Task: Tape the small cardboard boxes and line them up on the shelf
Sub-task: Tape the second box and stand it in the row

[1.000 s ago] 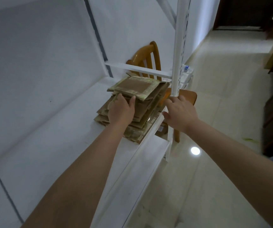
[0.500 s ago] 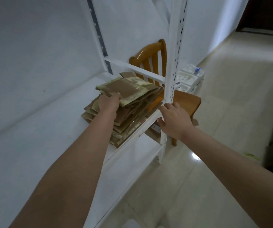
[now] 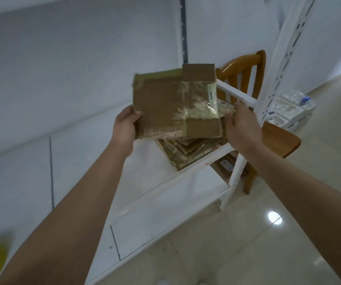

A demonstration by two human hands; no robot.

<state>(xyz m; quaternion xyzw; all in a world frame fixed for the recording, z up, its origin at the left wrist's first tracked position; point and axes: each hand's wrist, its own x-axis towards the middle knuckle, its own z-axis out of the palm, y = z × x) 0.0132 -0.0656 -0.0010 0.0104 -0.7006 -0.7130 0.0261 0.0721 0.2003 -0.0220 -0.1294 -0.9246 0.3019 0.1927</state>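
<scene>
Both hands grip it: the left hand (image 3: 124, 128) pinches the left edge of a flattened cardboard box (image 3: 173, 103) and the right hand (image 3: 241, 128) clamps its right edge. It's lifted clear above the stack of flattened boxes (image 3: 188, 151) on the white shelf (image 3: 145, 175), old tape shining across its face, a wooden chair (image 3: 268, 112) just behind.

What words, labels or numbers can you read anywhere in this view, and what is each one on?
No text can be read.
Small strip label on the tape of the flattened cardboard box held by the left hand and right hand: too blurred.
Blue-and-white sticker under the shelf: too small.
Blue marks on the white packages behind the wooden chair: too small.
</scene>
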